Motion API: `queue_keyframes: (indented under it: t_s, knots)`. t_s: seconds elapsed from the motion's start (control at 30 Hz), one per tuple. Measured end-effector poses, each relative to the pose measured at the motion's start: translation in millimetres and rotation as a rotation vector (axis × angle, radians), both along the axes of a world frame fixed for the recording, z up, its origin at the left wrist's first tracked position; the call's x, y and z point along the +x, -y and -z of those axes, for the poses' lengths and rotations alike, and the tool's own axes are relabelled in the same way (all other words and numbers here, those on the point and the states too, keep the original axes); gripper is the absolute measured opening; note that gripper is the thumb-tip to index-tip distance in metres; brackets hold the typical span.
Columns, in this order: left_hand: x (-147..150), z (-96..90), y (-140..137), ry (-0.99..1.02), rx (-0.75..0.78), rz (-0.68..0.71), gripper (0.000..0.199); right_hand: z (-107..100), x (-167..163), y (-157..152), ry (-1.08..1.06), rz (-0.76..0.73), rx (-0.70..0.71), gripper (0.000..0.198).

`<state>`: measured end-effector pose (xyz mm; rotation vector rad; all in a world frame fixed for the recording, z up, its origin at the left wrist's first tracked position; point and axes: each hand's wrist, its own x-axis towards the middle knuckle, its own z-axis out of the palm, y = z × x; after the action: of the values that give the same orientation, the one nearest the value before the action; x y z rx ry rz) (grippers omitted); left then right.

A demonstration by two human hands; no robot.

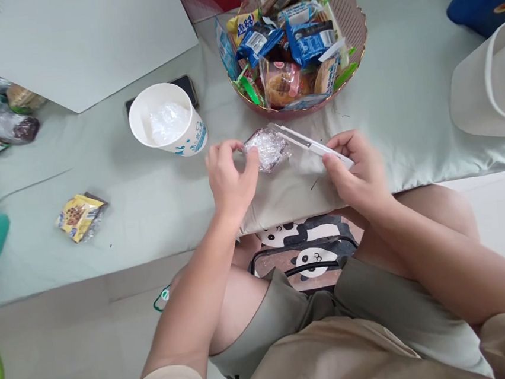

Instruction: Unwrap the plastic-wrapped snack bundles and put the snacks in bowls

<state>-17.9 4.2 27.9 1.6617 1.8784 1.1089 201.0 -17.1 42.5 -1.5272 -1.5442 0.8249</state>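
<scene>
A small packet [269, 148] in shiny, see-through wrap lies on the pale green cloth [145, 191], near the table's front edge. Let it be the middle of a clock. The left hand [232, 173] comes in from about 8 o'clock, with its fingers bent and its thumb and fingertips at the packet's left edge. (I cannot tell if they pinch it or only press on it.) The right hand [360, 170], at 4 o'clock, pinches a thin white tool [308, 143] between thumb and fingers. The tool's far end points to the packet's upper right edge, but I cannot tell if they touch.

A big pink bowl [352, 16] full of snacks sits close by at 1 o'clock, so it blocks the way there. A paper cup [194, 138] stands at 10 o'clock, with crinkly clear plastic [169, 123] inside it. It hides part of a dark, flat thing [188, 90] behind it. Farther out at 10 o'clock, a big white box [87, 44] takes up lots of room. A yellow snack pack [79, 218] lies between 8 and 9 o'clock. A white tub [471, 94] stands well apart, near 3 o'clock, and something blue [480, 3] is at 2 o'clock.
</scene>
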Motion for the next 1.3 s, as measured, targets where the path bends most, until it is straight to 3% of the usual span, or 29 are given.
queue_keyframes:
  t_s: [0.13,0.27,0.37,0.53,0.63,0.83,0.97,1.13,1.3]
  knots:
    - [4,10.2,-4,-0.113,-0.103,0.003,0.029,4,-1,1,0.178,-0.025,0.007,0.013]
    - [10,3.1,4,-0.082,-0.142,0.070,0.032,7,-2,4,0.218,-0.056,-0.030,0.014]
    - [11,0.3,3,0.188,-0.177,0.124,0.033,13,-2,4,0.262,-0.076,0.067,0.019]
    - [12,7.8,-5,0.676,-0.173,0.183,0.053,24,0,0,0.326,-0.193,0.425,0.030]
    - [11,10.1,-8,0.759,-0.150,0.143,0.065,25,1,-2,0.354,-0.237,0.469,0.032]
    - [-3,6.1,-15,0.865,-0.015,-0.007,0.067,16,8,1,0.359,-0.339,0.478,0.032]
    - [-17,2.4,-18,0.884,0.019,-0.096,0.060,12,23,6,0.373,-0.353,0.489,0.034]
    - [-18,-1.8,-19,0.851,-0.071,-0.131,0.045,9,43,12,0.354,-0.304,0.653,0.046]
    - [-6,-2.2,-16,0.541,-0.293,-0.023,0.032,1,50,17,0.354,-0.262,0.691,0.051]
